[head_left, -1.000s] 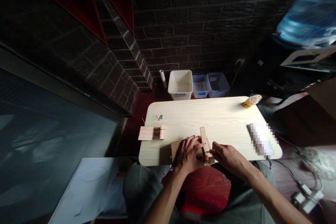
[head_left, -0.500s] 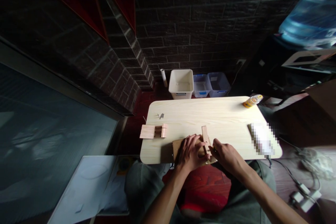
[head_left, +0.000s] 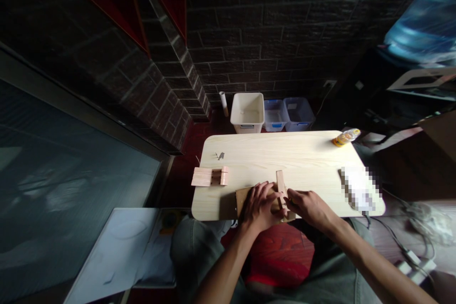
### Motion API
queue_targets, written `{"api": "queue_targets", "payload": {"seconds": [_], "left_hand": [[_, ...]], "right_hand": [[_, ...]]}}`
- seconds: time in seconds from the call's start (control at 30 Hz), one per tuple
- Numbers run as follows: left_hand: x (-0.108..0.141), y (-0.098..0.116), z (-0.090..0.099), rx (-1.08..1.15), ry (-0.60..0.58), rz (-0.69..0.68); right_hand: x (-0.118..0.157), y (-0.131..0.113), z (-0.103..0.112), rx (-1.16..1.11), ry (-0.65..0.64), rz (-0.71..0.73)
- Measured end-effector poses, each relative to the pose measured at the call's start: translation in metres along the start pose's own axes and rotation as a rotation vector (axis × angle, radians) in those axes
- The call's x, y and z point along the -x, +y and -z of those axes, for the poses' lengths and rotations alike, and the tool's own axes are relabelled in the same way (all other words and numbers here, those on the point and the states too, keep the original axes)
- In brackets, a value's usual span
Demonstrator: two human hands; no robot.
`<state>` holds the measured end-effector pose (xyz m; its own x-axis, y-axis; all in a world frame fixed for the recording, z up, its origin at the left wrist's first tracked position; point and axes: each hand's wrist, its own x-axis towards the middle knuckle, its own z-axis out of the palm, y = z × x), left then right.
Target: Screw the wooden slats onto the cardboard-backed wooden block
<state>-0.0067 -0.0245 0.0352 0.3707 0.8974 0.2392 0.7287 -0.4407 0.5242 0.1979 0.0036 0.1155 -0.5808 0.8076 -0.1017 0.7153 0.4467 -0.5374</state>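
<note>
My left hand (head_left: 261,206) lies with fingers spread over a flat brown wooden piece (head_left: 242,195) at the table's near edge. Its thumb and a fingertip touch a light wooden strip (head_left: 280,179) that stands out across that piece. Close on the strip's right side, my right hand (head_left: 308,205) is closed, fingers curled together. Whatever it grips is mostly hidden; only a small yellowish bit shows by the fingers. To the left lie pinkish wooden blocks (head_left: 202,176), with a small pile of screws or nails (head_left: 221,156) behind them.
On the light wooden table (head_left: 249,147) a bottle with a yellow label (head_left: 345,138) stands at the far right corner. A blurred-out white object (head_left: 359,187) lies on the right. Beyond the table are a white bin (head_left: 247,128) and two clear tubs (head_left: 275,126). Cables and a power strip (head_left: 422,268) lie at right.
The whole view has shifted slightly. Both hands stay at the wooden piece and strip; my right hand's grip looks slightly turned.
</note>
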Motion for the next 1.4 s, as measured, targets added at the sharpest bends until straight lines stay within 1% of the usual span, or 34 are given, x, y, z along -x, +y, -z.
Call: {"api": "queue_targets", "payload": {"seconds": [0.17, 0.27, 0.37, 0.5, 0.6, 0.67, 0.73, 0.83, 0.97, 1.13, 1.27, 1.4], "left_hand": [[0.0, 0.0, 0.002, -0.012, 0.007, -0.012], [-0.001, 0.001, 0.004, -0.007, -0.008, 0.0], [-0.001, 0.003, 0.004, -0.005, -0.013, 0.001], [0.0, 0.003, 0.002, -0.019, 0.008, -0.001], [0.0, 0.003, 0.001, -0.026, 0.026, -0.01], [0.0, 0.003, 0.001, -0.027, 0.022, -0.013], [-0.001, 0.004, 0.002, -0.028, 0.017, -0.01], [0.0, 0.005, 0.003, -0.036, 0.024, -0.007], [0.001, 0.006, 0.003, -0.039, 0.031, -0.015], [0.001, 0.005, 0.005, -0.029, 0.029, -0.018], [0.0, 0.005, 0.007, -0.013, 0.004, -0.012], [0.0, 0.005, 0.006, -0.008, 0.014, -0.02]], "right_hand": [[0.004, 0.001, -0.017, -0.031, 0.098, -0.095], [0.005, 0.002, -0.021, -0.051, 0.126, -0.138], [0.005, 0.0, -0.017, -0.051, 0.144, -0.144], [0.007, -0.008, -0.002, -0.064, 0.199, -0.083], [0.009, -0.014, 0.006, -0.189, 0.164, -0.03], [0.01, -0.017, 0.006, -0.291, 0.135, -0.007], [0.01, -0.017, 0.003, -0.378, 0.144, -0.002], [0.009, -0.016, 0.0, -0.535, 0.171, -0.04], [0.011, -0.019, -0.001, -0.76, 0.153, -0.119], [0.012, -0.029, -0.014, -0.862, 0.291, -0.226], [0.008, -0.033, -0.025, -0.902, 0.329, -0.243], [0.004, -0.039, -0.033, -0.889, 0.445, -0.285]]}}
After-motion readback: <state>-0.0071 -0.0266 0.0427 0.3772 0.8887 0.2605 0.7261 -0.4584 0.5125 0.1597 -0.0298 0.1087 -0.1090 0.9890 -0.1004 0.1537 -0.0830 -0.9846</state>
